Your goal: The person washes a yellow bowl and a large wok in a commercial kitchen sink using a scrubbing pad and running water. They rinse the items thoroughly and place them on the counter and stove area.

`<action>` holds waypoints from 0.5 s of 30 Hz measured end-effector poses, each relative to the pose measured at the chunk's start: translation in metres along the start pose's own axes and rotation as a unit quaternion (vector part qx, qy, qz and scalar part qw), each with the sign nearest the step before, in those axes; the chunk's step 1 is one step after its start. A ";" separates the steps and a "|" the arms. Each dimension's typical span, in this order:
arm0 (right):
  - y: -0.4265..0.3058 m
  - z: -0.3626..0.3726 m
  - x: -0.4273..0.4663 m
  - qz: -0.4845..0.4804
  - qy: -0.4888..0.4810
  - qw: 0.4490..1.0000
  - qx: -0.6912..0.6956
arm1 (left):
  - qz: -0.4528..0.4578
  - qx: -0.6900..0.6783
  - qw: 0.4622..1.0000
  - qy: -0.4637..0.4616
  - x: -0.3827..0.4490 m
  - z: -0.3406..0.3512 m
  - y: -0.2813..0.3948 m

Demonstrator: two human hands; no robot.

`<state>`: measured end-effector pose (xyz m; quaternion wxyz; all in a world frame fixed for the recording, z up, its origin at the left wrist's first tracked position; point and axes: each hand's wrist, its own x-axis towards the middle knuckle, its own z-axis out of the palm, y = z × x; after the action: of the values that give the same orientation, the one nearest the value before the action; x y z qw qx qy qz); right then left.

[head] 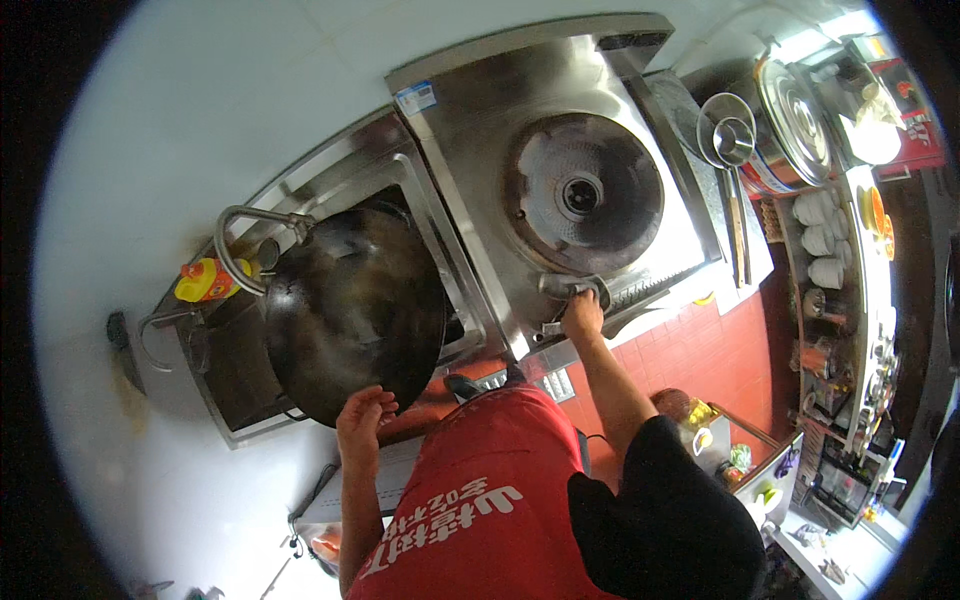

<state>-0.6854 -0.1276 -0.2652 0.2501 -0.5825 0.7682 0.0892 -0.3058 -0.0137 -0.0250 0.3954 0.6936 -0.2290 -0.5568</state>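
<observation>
A large dark wok (pixel 352 300) rests over the left sink basin, its inside facing up. My left hand (pixel 364 420) hovers at the wok's near rim with loosely bent fingers; nothing shows in it, and whether it touches the rim is unclear. On the right, my right hand (pixel 583 316) is closed around a small metal vessel (pixel 559 286) at the front of the stainless steel stove (pixel 465 142). My fingers hide part of this vessel. Just beyond it lies the round burner (pixel 581 196), with no pan on it.
A curved faucet (pixel 225 240) arches over the wok's left side, beside a yellow bottle (pixel 206 280). Right of the stove are a strainer (pixel 724 124) and a lidded pot (pixel 795 127). Shelves hold stacked white bowls (pixel 821 240). Red tiles (pixel 690 352) cover the floor.
</observation>
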 end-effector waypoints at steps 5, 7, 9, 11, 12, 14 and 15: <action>-0.030 0.063 0.028 -0.068 -0.050 0.996 0.023 | -0.017 -0.033 0.999 0.022 -0.012 -0.001 -0.009; -0.052 0.046 0.055 -0.238 -0.078 0.957 0.150 | -0.029 -0.014 0.998 0.045 -0.017 -0.003 -0.015; -0.106 0.005 0.050 -0.263 -0.048 0.902 0.339 | -0.027 -0.041 0.997 0.059 -0.021 -0.004 -0.022; -0.147 -0.014 0.055 -0.337 -0.004 0.881 0.332 | -0.032 -0.058 0.996 0.060 -0.022 0.003 -0.022; -0.162 -0.010 0.063 -0.386 0.052 0.884 0.259 | -0.031 -0.060 0.996 0.052 -0.022 0.006 -0.020; -0.167 0.017 0.064 -0.435 0.100 0.889 0.099 | -0.026 -0.057 0.997 0.046 -0.024 0.012 -0.022; -0.165 0.040 0.059 -0.436 0.091 0.895 0.020 | -0.024 -0.052 0.998 0.041 -0.022 0.013 -0.020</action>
<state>-0.5309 -0.2111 -0.3028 0.2047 -0.8595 0.4583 -0.0971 -0.3271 0.0112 -0.0292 0.4265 0.6996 -0.1673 -0.5483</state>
